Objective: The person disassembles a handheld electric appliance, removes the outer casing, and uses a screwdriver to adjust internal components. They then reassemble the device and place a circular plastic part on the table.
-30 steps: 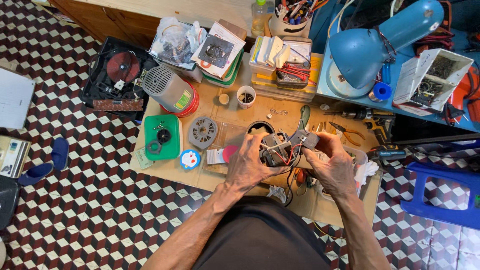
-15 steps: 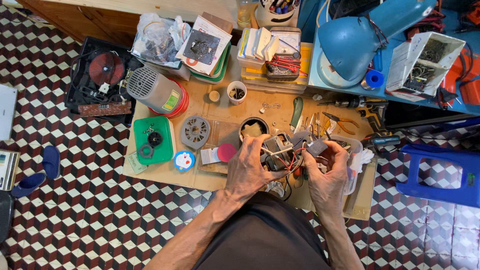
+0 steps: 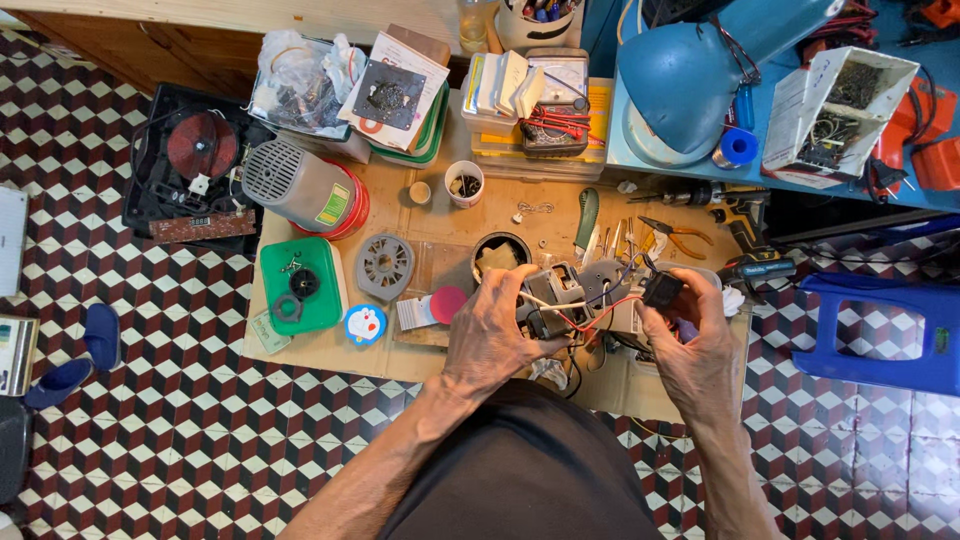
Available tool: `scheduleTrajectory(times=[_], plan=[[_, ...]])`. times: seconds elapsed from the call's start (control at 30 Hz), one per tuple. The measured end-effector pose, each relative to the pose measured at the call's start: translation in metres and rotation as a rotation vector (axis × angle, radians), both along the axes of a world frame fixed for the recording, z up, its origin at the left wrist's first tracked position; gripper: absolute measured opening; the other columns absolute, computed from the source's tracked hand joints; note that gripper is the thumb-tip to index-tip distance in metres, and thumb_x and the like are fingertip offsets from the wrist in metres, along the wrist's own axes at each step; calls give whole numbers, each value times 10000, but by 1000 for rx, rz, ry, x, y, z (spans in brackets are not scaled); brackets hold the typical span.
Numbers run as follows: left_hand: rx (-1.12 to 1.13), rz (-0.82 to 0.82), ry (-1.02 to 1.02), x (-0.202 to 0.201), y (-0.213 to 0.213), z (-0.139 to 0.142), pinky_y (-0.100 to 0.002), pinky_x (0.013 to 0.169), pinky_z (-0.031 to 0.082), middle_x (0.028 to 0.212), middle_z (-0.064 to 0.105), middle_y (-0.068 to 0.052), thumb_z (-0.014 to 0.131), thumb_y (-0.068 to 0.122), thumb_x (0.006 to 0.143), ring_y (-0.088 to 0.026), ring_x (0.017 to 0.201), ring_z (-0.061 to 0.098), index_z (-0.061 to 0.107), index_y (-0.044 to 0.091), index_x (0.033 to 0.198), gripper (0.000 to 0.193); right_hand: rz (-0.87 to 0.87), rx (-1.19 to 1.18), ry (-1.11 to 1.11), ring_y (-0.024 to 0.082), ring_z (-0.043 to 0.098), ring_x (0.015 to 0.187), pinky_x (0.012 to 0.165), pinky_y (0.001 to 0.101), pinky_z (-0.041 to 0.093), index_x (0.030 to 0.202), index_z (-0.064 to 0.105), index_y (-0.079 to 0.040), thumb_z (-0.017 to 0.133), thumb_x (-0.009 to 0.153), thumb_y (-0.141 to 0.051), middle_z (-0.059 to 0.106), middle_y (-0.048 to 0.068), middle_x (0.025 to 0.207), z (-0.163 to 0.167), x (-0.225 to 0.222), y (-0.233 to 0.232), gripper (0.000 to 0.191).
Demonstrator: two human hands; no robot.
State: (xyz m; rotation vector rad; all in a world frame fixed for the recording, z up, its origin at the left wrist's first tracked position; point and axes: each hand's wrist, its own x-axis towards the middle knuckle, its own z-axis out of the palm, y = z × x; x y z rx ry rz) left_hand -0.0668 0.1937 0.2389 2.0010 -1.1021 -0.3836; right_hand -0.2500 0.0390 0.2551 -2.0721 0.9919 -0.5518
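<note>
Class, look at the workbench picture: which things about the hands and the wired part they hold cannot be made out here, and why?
- Head view: the underside of the grey wired part is covered by the left hand.
- Head view: the small black block in the right hand is too small to identify.
- Head view: the wire ends are too fine to trace.

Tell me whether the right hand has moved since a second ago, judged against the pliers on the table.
Yes. The right hand, pinching a small black part, has shifted rightward, away from the left hand, now directly below the pliers.
</note>
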Motion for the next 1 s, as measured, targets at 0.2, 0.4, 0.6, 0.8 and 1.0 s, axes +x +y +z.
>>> scheduleTrajectory(times=[0.2, 0.4, 0.6, 0.8, 1.0], plan=[[10, -58, -5, 3, -1, -4, -440, 752, 625, 1163, 585, -123, 957, 524, 616, -328, 969, 695, 547, 101, 1332, 928, 287, -231, 274, 261, 681, 1072, 912, 387, 566, 1376, 581, -98, 756, 882, -192, 697, 132, 1183, 21, 12, -17, 533], [27, -89, 4, 8, -2, -5, -424, 775, 618, 1164, 597, -108, 946, 521, 622, -302, 993, 699, 555, 110, 1353, 925, 571, -373, 329, 329, 642, 1123, 934, 432, 535, 1350, 603, -93, 745, 837, -242, 664, 151, 1250, 38, 31, -38, 553], [59, -75, 24, 9, -5, -4, -418, 764, 620, 1155, 596, -104, 947, 510, 605, -295, 983, 699, 557, 129, 1345, 919, 587, -250, 426, 306, 680, 1023, 878, 407, 565, 1399, 574, -121, 730, 851, -235, 661, 139, 1248, 43, 43, -42, 582], [60, -61, 42, 9, -8, -2, -428, 752, 622, 1152, 600, -97, 942, 510, 617, -294, 965, 710, 556, 137, 1357, 914, 578, -227, 366, 305, 673, 1069, 911, 400, 549, 1451, 525, -129, 712, 859, -184, 653, 154, 1253, 40, 41, -40, 623], [77, -51, 50, 11, -10, -5, -431, 754, 624, 1150, 601, -99, 948, 532, 608, -300, 968, 708, 549, 135, 1362, 941, 463, 55, 129, 322, 545, 1327, 1094, 399, 420, 1567, 357, -51, 656, 895, -204, 543, 224, 1462, 20, 30, -33, 752]])
